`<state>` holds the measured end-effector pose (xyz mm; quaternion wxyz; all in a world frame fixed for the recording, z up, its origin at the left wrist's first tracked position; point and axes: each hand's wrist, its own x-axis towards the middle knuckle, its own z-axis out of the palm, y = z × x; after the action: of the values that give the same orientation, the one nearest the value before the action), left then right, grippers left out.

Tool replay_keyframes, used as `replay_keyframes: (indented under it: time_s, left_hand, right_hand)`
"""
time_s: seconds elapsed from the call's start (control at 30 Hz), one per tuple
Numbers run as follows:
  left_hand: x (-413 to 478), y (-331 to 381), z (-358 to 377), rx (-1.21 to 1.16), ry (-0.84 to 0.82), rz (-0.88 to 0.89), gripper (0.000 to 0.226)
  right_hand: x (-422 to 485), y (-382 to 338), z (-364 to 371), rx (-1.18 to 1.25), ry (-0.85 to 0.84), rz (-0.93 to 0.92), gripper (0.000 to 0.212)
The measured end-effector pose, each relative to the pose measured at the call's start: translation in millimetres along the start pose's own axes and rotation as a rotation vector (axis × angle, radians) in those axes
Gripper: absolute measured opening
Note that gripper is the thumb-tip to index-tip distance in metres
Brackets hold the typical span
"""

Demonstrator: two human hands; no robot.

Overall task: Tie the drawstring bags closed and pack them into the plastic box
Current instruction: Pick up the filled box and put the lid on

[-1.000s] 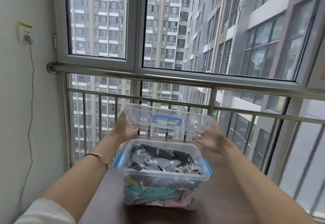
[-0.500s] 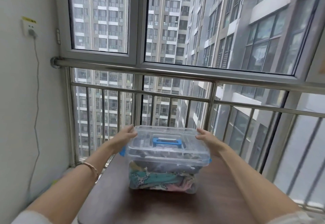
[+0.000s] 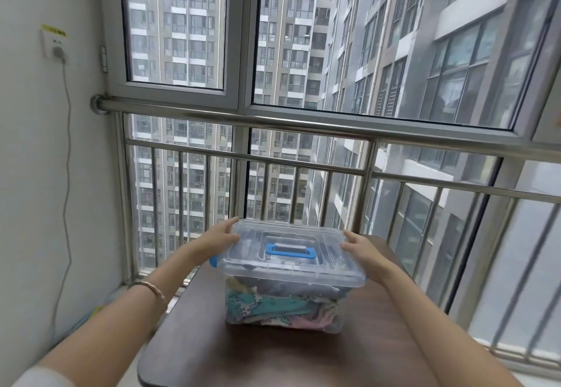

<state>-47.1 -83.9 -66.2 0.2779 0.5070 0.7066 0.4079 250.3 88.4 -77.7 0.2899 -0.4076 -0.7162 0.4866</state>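
Observation:
A clear plastic box (image 3: pixel 282 321) stands on a dark brown table (image 3: pixel 273 356). Its clear lid (image 3: pixel 243 253) with a blue handle (image 3: pixel 290 250) lies on top of the box. Through the walls I see several patterned fabric bags (image 3: pixel 273 307), teal, pink and dark grey, packed inside. My left hand (image 3: pixel 217 239) grips the lid's left far edge. My right hand (image 3: pixel 359 248) holds the lid's right edge. A blue latch (image 3: pixel 213 261) shows at the box's left side, below my left hand.
A steel railing (image 3: pixel 303 124) and tall windows run right behind the table. A white wall (image 3: pixel 36 174) stands at the left with a socket (image 3: pixel 54 41) and a hanging cable (image 3: pixel 65 174). The table's rounded front corner (image 3: pixel 145 365) is near me.
The lid was held up above the open box, then came down onto it. Both hands now rest on its side edges. The view has tilted up slightly.

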Motion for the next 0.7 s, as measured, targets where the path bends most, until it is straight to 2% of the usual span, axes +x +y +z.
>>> replay_keyframes:
  time_s: [0.13,0.23,0.27,0.3,0.43,0.5,0.6,0.7]
  left_hand:
    - [3,6,1,0.168,0.051,-0.011,0.067]
    - [5,5,-3,0.220,0.051,-0.062,0.076]
    - [6,5,-3,0.244,0.062,-0.055,0.077]
    - [7,5,-3,0.300,0.106,-0.047,0.077]
    - [7,16,15,0.628,0.376,-0.003,0.070]
    - [8,18,24,0.753,0.434,0.020,0.072]
    - [12,18,27,0.797,0.481,0.045,0.078]
    - [16,16,28,0.771,0.483,0.046,0.070]
  right_hand:
    - [-4,-2,0,-0.071,0.071,-0.015,0.067]
    - [-2,5,-4,-0.120,0.155,0.177,0.091]
    - [-3,5,-5,-0.149,0.163,0.211,0.087]
    - [-4,2,-4,-0.206,0.178,0.203,0.074]
    - [-14,-15,3,-0.642,0.356,0.030,0.030]
    - [-19,-22,10,-0.837,0.422,-0.024,0.015]
    - [-17,-21,12,-0.940,0.439,-0.113,0.004]
    - [-14,-17,8,-0.965,0.458,-0.144,0.011]
